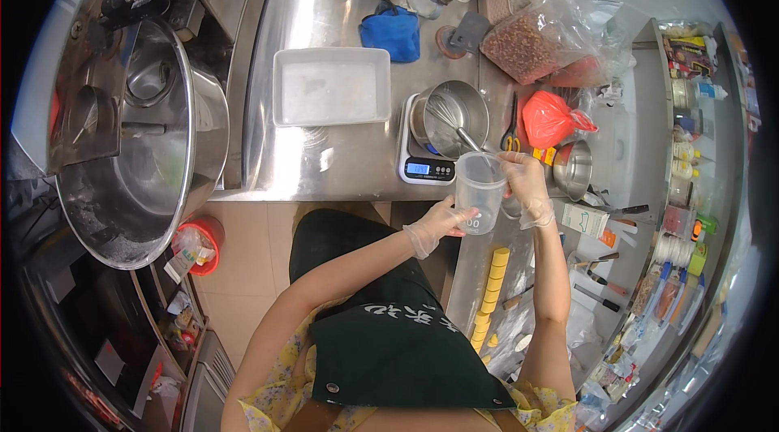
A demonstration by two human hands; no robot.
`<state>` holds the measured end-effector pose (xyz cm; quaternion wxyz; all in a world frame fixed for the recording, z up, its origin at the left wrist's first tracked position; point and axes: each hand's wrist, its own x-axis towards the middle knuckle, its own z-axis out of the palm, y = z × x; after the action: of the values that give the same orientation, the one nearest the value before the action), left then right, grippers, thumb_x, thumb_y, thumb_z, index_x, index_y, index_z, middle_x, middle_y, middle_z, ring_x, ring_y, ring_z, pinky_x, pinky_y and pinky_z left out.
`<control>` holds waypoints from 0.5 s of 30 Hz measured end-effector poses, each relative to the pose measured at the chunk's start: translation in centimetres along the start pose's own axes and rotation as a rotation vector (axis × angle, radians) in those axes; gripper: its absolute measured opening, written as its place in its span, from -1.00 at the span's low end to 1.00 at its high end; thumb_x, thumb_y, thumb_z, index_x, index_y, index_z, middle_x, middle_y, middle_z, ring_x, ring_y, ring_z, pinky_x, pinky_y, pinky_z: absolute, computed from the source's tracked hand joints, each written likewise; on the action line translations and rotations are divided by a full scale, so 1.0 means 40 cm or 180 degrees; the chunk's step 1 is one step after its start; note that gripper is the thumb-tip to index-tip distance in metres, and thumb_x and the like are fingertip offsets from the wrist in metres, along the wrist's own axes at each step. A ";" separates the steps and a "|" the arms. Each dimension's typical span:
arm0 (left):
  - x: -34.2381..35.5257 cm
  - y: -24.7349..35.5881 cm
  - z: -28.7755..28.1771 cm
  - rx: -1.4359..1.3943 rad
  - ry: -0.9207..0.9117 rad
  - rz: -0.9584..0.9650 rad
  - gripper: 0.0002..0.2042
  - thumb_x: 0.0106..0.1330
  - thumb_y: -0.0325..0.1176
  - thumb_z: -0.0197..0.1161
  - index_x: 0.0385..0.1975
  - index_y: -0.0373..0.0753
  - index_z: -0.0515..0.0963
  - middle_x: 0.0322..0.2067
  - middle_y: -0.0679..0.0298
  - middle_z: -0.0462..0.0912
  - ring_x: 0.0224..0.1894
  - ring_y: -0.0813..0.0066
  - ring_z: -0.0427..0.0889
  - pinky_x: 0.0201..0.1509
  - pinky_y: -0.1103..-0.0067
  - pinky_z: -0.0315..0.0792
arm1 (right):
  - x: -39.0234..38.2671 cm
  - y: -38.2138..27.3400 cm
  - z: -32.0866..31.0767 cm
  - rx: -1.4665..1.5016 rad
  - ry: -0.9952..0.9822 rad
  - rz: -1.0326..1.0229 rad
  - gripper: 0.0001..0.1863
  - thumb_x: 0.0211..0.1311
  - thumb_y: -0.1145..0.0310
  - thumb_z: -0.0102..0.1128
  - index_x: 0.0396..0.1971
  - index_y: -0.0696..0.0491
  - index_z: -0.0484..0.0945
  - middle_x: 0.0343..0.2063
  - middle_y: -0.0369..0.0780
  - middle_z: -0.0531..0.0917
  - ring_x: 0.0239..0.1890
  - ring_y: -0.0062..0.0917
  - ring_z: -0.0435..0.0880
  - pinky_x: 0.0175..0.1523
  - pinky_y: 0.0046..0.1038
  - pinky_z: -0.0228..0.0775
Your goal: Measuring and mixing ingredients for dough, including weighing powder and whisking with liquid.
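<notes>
My left hand (444, 219), in a clear glove, is closed around the lower part of a translucent plastic measuring jug (478, 189). My right hand (519, 176), also gloved, grips the jug at its upper right. The jug is held off the counter's front edge, just right of a digital scale (430, 170). On the scale sits a steel bowl (466, 107) with a wire whisk (449, 116) leaning in it. Scissors (511, 136) lie to the bowl's right.
A white tray (331, 91), blue cloth bag (389, 36), food bags (523, 47), red bag (552, 120) and smaller bowl (574, 176) share the counter (316, 164). A large mixer bowl (150, 189) stands left; yellow pieces (493, 282) lie right of my body; shelves (682, 189) line the right.
</notes>
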<state>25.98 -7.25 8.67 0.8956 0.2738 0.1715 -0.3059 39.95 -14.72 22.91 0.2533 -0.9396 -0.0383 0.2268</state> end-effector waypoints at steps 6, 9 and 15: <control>-0.001 0.001 0.000 -0.0062 0.0006 -0.0051 -0.43 0.31 -0.13 0.24 0.26 -0.11 0.20 0.01 0.25 0.53 -0.02 0.47 0.58 -0.01 0.47 0.52 | 0.004 -0.009 0.000 -0.0011 -0.0070 0.0003 -0.71 0.11 0.45 0.08 -0.22 0.27 0.63 -0.70 -0.17 0.58 -0.78 -0.60 0.51 -0.61 -0.54 0.36; -0.004 0.007 0.002 -0.0066 0.0024 -0.0091 -0.42 0.31 -0.14 0.24 0.27 -0.11 0.19 0.01 0.25 0.52 -0.02 0.47 0.57 -0.02 0.48 0.52 | 0.008 -0.005 0.001 0.0024 -0.0091 0.0040 -0.71 0.10 0.45 0.08 -0.22 0.28 0.62 -0.70 -0.17 0.58 -0.77 -0.59 0.51 -0.61 -0.54 0.36; -0.012 0.020 0.003 -0.0002 0.0055 0.0046 -0.39 0.27 -0.13 0.28 0.26 -0.14 0.19 0.01 0.24 0.53 -0.01 0.49 0.57 -0.05 0.49 0.53 | 0.009 -0.008 -0.005 -0.0041 -0.0228 0.0025 -0.68 0.18 0.44 0.06 -0.12 0.29 0.58 -0.59 -0.25 0.61 -0.75 -0.70 0.43 -0.61 -0.63 0.33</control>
<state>26.13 -6.56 9.31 0.8963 0.2774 0.1774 -0.2969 40.39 -14.45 23.06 0.2448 -0.9326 -0.0452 0.2611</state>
